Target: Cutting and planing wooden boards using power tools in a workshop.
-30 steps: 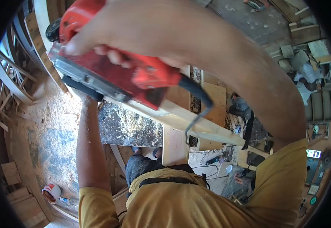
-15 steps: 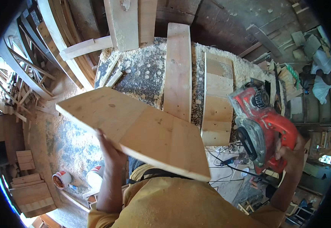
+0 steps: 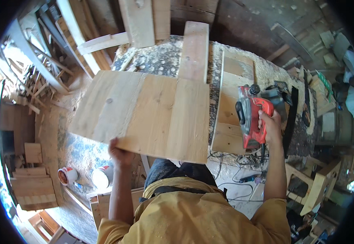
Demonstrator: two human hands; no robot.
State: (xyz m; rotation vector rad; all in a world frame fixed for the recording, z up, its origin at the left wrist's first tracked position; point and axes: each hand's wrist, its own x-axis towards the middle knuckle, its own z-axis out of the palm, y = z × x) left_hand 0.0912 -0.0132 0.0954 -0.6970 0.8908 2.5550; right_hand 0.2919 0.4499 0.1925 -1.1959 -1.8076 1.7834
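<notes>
Gripping a wide jointed wooden panel (image 3: 152,110) by its near edge with the left fingers (image 3: 114,145), clamped on the wood, while holding a red electric planer (image 3: 250,118) with the right fingers (image 3: 262,115), wrapped around its handle. Spreading beyond the left fingers, and farther to their right than to their left, in side-by-side strips of differing tone: the panel, above a dark, speckled surface (image 3: 160,55) strewn with wood shavings (image 3: 266,67). Impossible to tell whether touching it along the far edge. Placed just left of the right fingers, black knob at the far end: the planer's body, overlapping a jointed board (image 3: 227,136) in view, with contact unclear. Hanging on the near side of the right fingers: a dark cord (image 3: 262,153). Lying well beyond the left fingers, partly hidden by the panel: a narrow pinkish board (image 3: 195,51). Seen to the right of the right fingers: a long black strip (image 3: 291,122). Standing left of the left fingers and closer to the body, on a dusty floor (image 3: 78,142): an open bucket (image 3: 68,175) and a white-topped bucket (image 3: 101,179). Leaning far beyond and left of the left fingers: curved wooden pieces (image 3: 36,59).
</notes>
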